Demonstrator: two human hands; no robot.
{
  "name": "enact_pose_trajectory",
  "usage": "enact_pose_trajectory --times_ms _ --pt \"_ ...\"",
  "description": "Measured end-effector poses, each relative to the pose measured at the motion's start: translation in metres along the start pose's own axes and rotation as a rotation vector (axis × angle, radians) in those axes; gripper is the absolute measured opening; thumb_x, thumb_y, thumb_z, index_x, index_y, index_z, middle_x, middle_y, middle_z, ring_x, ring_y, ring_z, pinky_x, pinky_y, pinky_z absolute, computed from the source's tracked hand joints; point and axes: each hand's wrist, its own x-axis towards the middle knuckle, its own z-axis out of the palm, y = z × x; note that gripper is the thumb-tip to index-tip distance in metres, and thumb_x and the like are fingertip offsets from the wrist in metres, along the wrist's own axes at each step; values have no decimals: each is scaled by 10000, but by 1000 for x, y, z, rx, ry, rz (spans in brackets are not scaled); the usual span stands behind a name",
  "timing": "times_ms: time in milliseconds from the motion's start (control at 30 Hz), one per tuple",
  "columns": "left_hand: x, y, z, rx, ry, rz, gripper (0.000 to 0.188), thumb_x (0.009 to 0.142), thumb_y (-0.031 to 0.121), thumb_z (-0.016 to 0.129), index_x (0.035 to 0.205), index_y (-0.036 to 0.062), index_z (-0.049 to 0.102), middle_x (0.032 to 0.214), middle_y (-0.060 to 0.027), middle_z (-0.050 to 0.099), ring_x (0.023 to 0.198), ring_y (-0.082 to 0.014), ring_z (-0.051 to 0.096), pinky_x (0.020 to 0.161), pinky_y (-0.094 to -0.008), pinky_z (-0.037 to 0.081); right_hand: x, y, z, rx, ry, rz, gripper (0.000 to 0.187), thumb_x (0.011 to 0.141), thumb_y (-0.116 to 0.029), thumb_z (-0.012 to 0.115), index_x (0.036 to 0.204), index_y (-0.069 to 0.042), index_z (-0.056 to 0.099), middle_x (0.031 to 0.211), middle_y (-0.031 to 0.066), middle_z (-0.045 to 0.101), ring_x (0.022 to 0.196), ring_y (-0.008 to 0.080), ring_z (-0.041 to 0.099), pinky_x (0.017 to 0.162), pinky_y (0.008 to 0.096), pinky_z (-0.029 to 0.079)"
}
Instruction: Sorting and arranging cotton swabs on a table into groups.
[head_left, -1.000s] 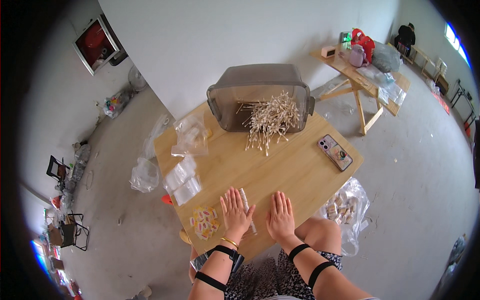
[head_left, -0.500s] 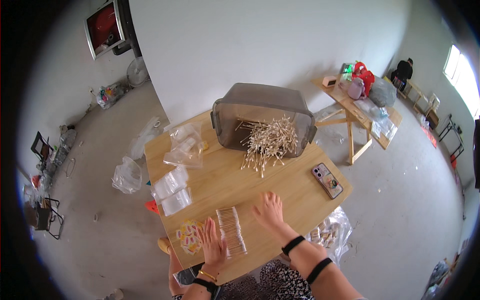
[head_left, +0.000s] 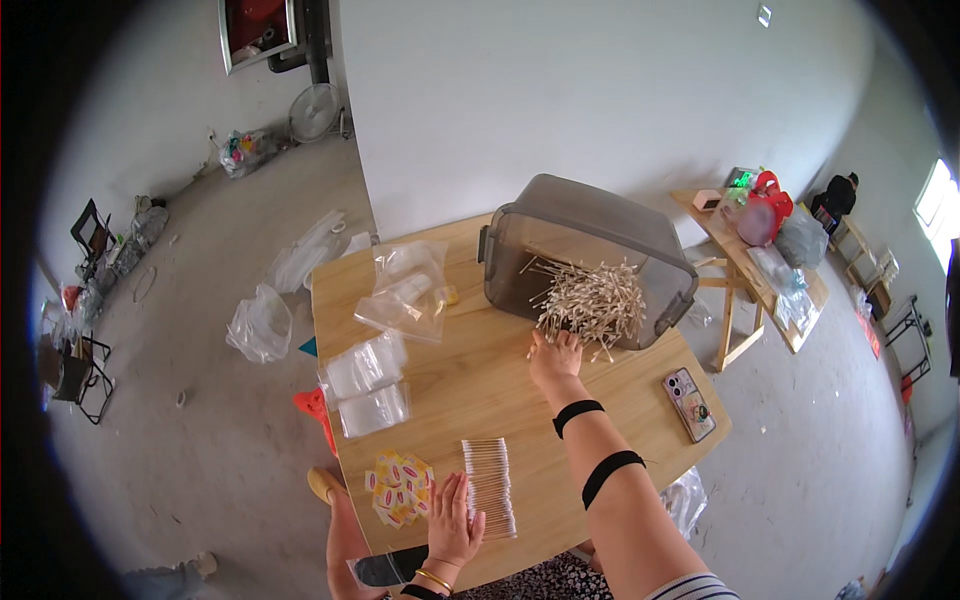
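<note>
A neat row of cotton swabs lies side by side on the wooden table. My left hand lies along the row's left side, fingers stretched out, holding nothing. Just left of it is a patch of small yellow and white paper labels. A grey see-through bin rests on its side at the far edge. Loose cotton swabs spill from its mouth. At the near edge of that heap, my right hand has its fingers bent around some swabs; its fingertips are partly hidden.
Clear plastic bags and a stack of small clear bags lie on the table's left. A phone lies near the right edge. Beyond stands a second wooden table with bags. A person sits far right.
My right hand has reached forward from the middle of the table to the loose swabs at the bin. My left hand stays beside the row. The view has shifted.
</note>
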Motion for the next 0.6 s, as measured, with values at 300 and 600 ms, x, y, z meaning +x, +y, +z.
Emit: enact_pose_trajectory --times_ms 300,600 --pt "2 2 2 9 10 -7 633 944 342 511 1453 -7 370 1424 -190 464 1354 -373 414 1194 -573 216 -42 21 22 -107 175 -249 453 931 -221 544 1342 -29 531 1357 135 519 1270 317 462 1066 464 372" --pt "-4 4 -3 3 -10 -37 610 954 340 504 1453 12 378 1423 -178 461 1365 -354 399 1210 -559 186 -121 15 30 111 90 -862 387 903 -101 567 1286 -52 568 1354 108 533 1282 289 473 1085 436 374"
